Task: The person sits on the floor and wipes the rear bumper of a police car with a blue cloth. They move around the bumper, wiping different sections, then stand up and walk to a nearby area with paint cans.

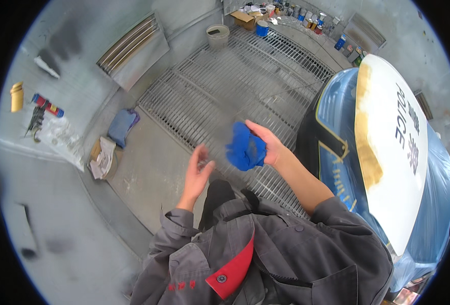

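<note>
A crumpled blue cloth (244,148), smudged grey on one side, is held in my right hand (271,144) in front of my body. My left hand (199,171) is slightly blurred and holds nothing, its fingers apart and curved towards the cloth without touching it. To the right stands a vehicle covered in blue plastic film (434,183). Its white panel (385,160) bears dark writing and has a tan patch (365,152) along the near edge. Yellow masking tape (329,141) borders a black strip beside this panel.
Metal floor grating (217,84) stretches ahead. A white bucket (218,38), a blue can (262,28) and a cardboard box (244,19) stand far off, near several bottles and cans. At left are a paper-filled box (102,160), a blue bundle (122,126) and tape rolls (17,97) by the wall.
</note>
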### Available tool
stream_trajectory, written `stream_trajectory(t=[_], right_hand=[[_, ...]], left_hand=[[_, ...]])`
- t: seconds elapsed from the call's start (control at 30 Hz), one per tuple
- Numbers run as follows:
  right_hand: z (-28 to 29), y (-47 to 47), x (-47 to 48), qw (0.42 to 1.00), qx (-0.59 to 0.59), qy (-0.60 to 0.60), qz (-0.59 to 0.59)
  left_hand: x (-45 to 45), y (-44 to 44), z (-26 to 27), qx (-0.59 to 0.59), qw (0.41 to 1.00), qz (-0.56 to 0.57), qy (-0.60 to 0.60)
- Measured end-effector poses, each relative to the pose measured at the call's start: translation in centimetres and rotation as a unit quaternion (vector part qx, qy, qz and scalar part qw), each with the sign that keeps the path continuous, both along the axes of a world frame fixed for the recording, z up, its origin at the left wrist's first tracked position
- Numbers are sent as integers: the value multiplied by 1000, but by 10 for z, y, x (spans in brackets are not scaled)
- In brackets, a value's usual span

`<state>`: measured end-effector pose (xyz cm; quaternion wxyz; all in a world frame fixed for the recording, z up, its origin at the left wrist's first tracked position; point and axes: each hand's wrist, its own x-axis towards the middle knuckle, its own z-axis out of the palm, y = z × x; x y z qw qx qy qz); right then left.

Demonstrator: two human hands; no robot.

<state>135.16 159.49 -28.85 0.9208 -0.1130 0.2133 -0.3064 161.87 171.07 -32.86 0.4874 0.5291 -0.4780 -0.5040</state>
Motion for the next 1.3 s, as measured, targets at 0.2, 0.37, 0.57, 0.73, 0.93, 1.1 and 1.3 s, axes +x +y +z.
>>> stream_trajectory(t=[0.2, 0.37, 0.57, 0.73, 0.93, 1.1, 1.3], right_hand=[[24, -239, 14, 990, -39, 133, 23], [19, -418, -57, 964, 47, 206, -163], [-28, -592, -100, 940, 6, 269, -211], [-143, -780, -148, 904, 29, 371, -209], [-257, -977, -196, 848, 85, 497, -162], [-274, -1065, -247, 773, 15, 625, -108], [-310, -1095, -335, 679, 55, 718, -143]], left_hand=[[4, -299, -4, 21, 987, -159, 6], [-11, -521, 21, 154, 952, -15, 265], [-64, -749, 16, 187, 957, -73, 210], [-86, -956, -37, 191, 964, -91, 164], [-84, -1216, -87, 144, 985, 39, 89], [-35, -1406, -126, 123, 978, 45, -165], [-24, -1574, -179, 191, 973, 117, -55]])
